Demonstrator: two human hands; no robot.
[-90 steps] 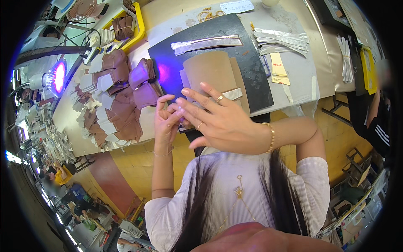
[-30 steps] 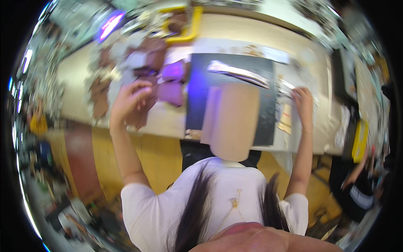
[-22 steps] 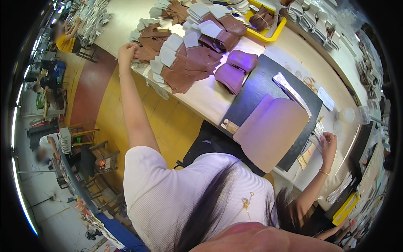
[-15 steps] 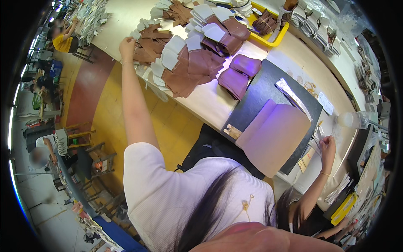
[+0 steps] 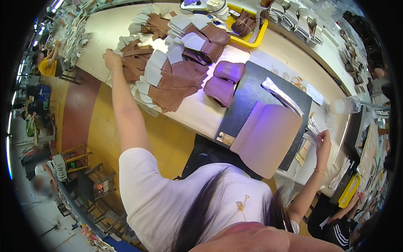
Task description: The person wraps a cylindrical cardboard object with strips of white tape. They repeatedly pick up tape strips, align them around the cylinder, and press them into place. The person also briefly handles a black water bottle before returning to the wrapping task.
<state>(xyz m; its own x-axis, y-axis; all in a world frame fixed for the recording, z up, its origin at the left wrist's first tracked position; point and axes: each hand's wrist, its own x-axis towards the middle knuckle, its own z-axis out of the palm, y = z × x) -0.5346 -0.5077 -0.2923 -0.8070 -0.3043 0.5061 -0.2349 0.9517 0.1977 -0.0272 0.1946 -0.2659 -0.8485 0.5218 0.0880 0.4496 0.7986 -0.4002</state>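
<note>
My left hand (image 5: 112, 61) reaches far out to the table's left edge, its fingers curled beside a pile of brown leather pieces (image 5: 136, 59) with pale grey ends. What the fingers hold, if anything, is hidden. On the right, my right hand (image 5: 323, 145) is closed in a pinch next to a bunch of thin whitish strips (image 5: 311, 128); its contents are too small to make out. Between my arms, a folded tan sheet (image 5: 268, 138) lies over a black work board (image 5: 247, 94) and overhangs its front edge. A shiny curved metal tool (image 5: 282, 96) rests behind the sheet.
More fanned leather stacks (image 5: 174, 84) cover the table's left part, beside folded purple-brown pieces (image 5: 224, 84). A yellow tray (image 5: 257, 40) with a brown strap coil stands behind. A clear plastic bottle (image 5: 345, 106) is at right. Other people sit at far left and lower right.
The whole view has shifted, so the table and its piles appear further left. My left hand remains by the leather pile, and my right hand remains pinched near the strips.
</note>
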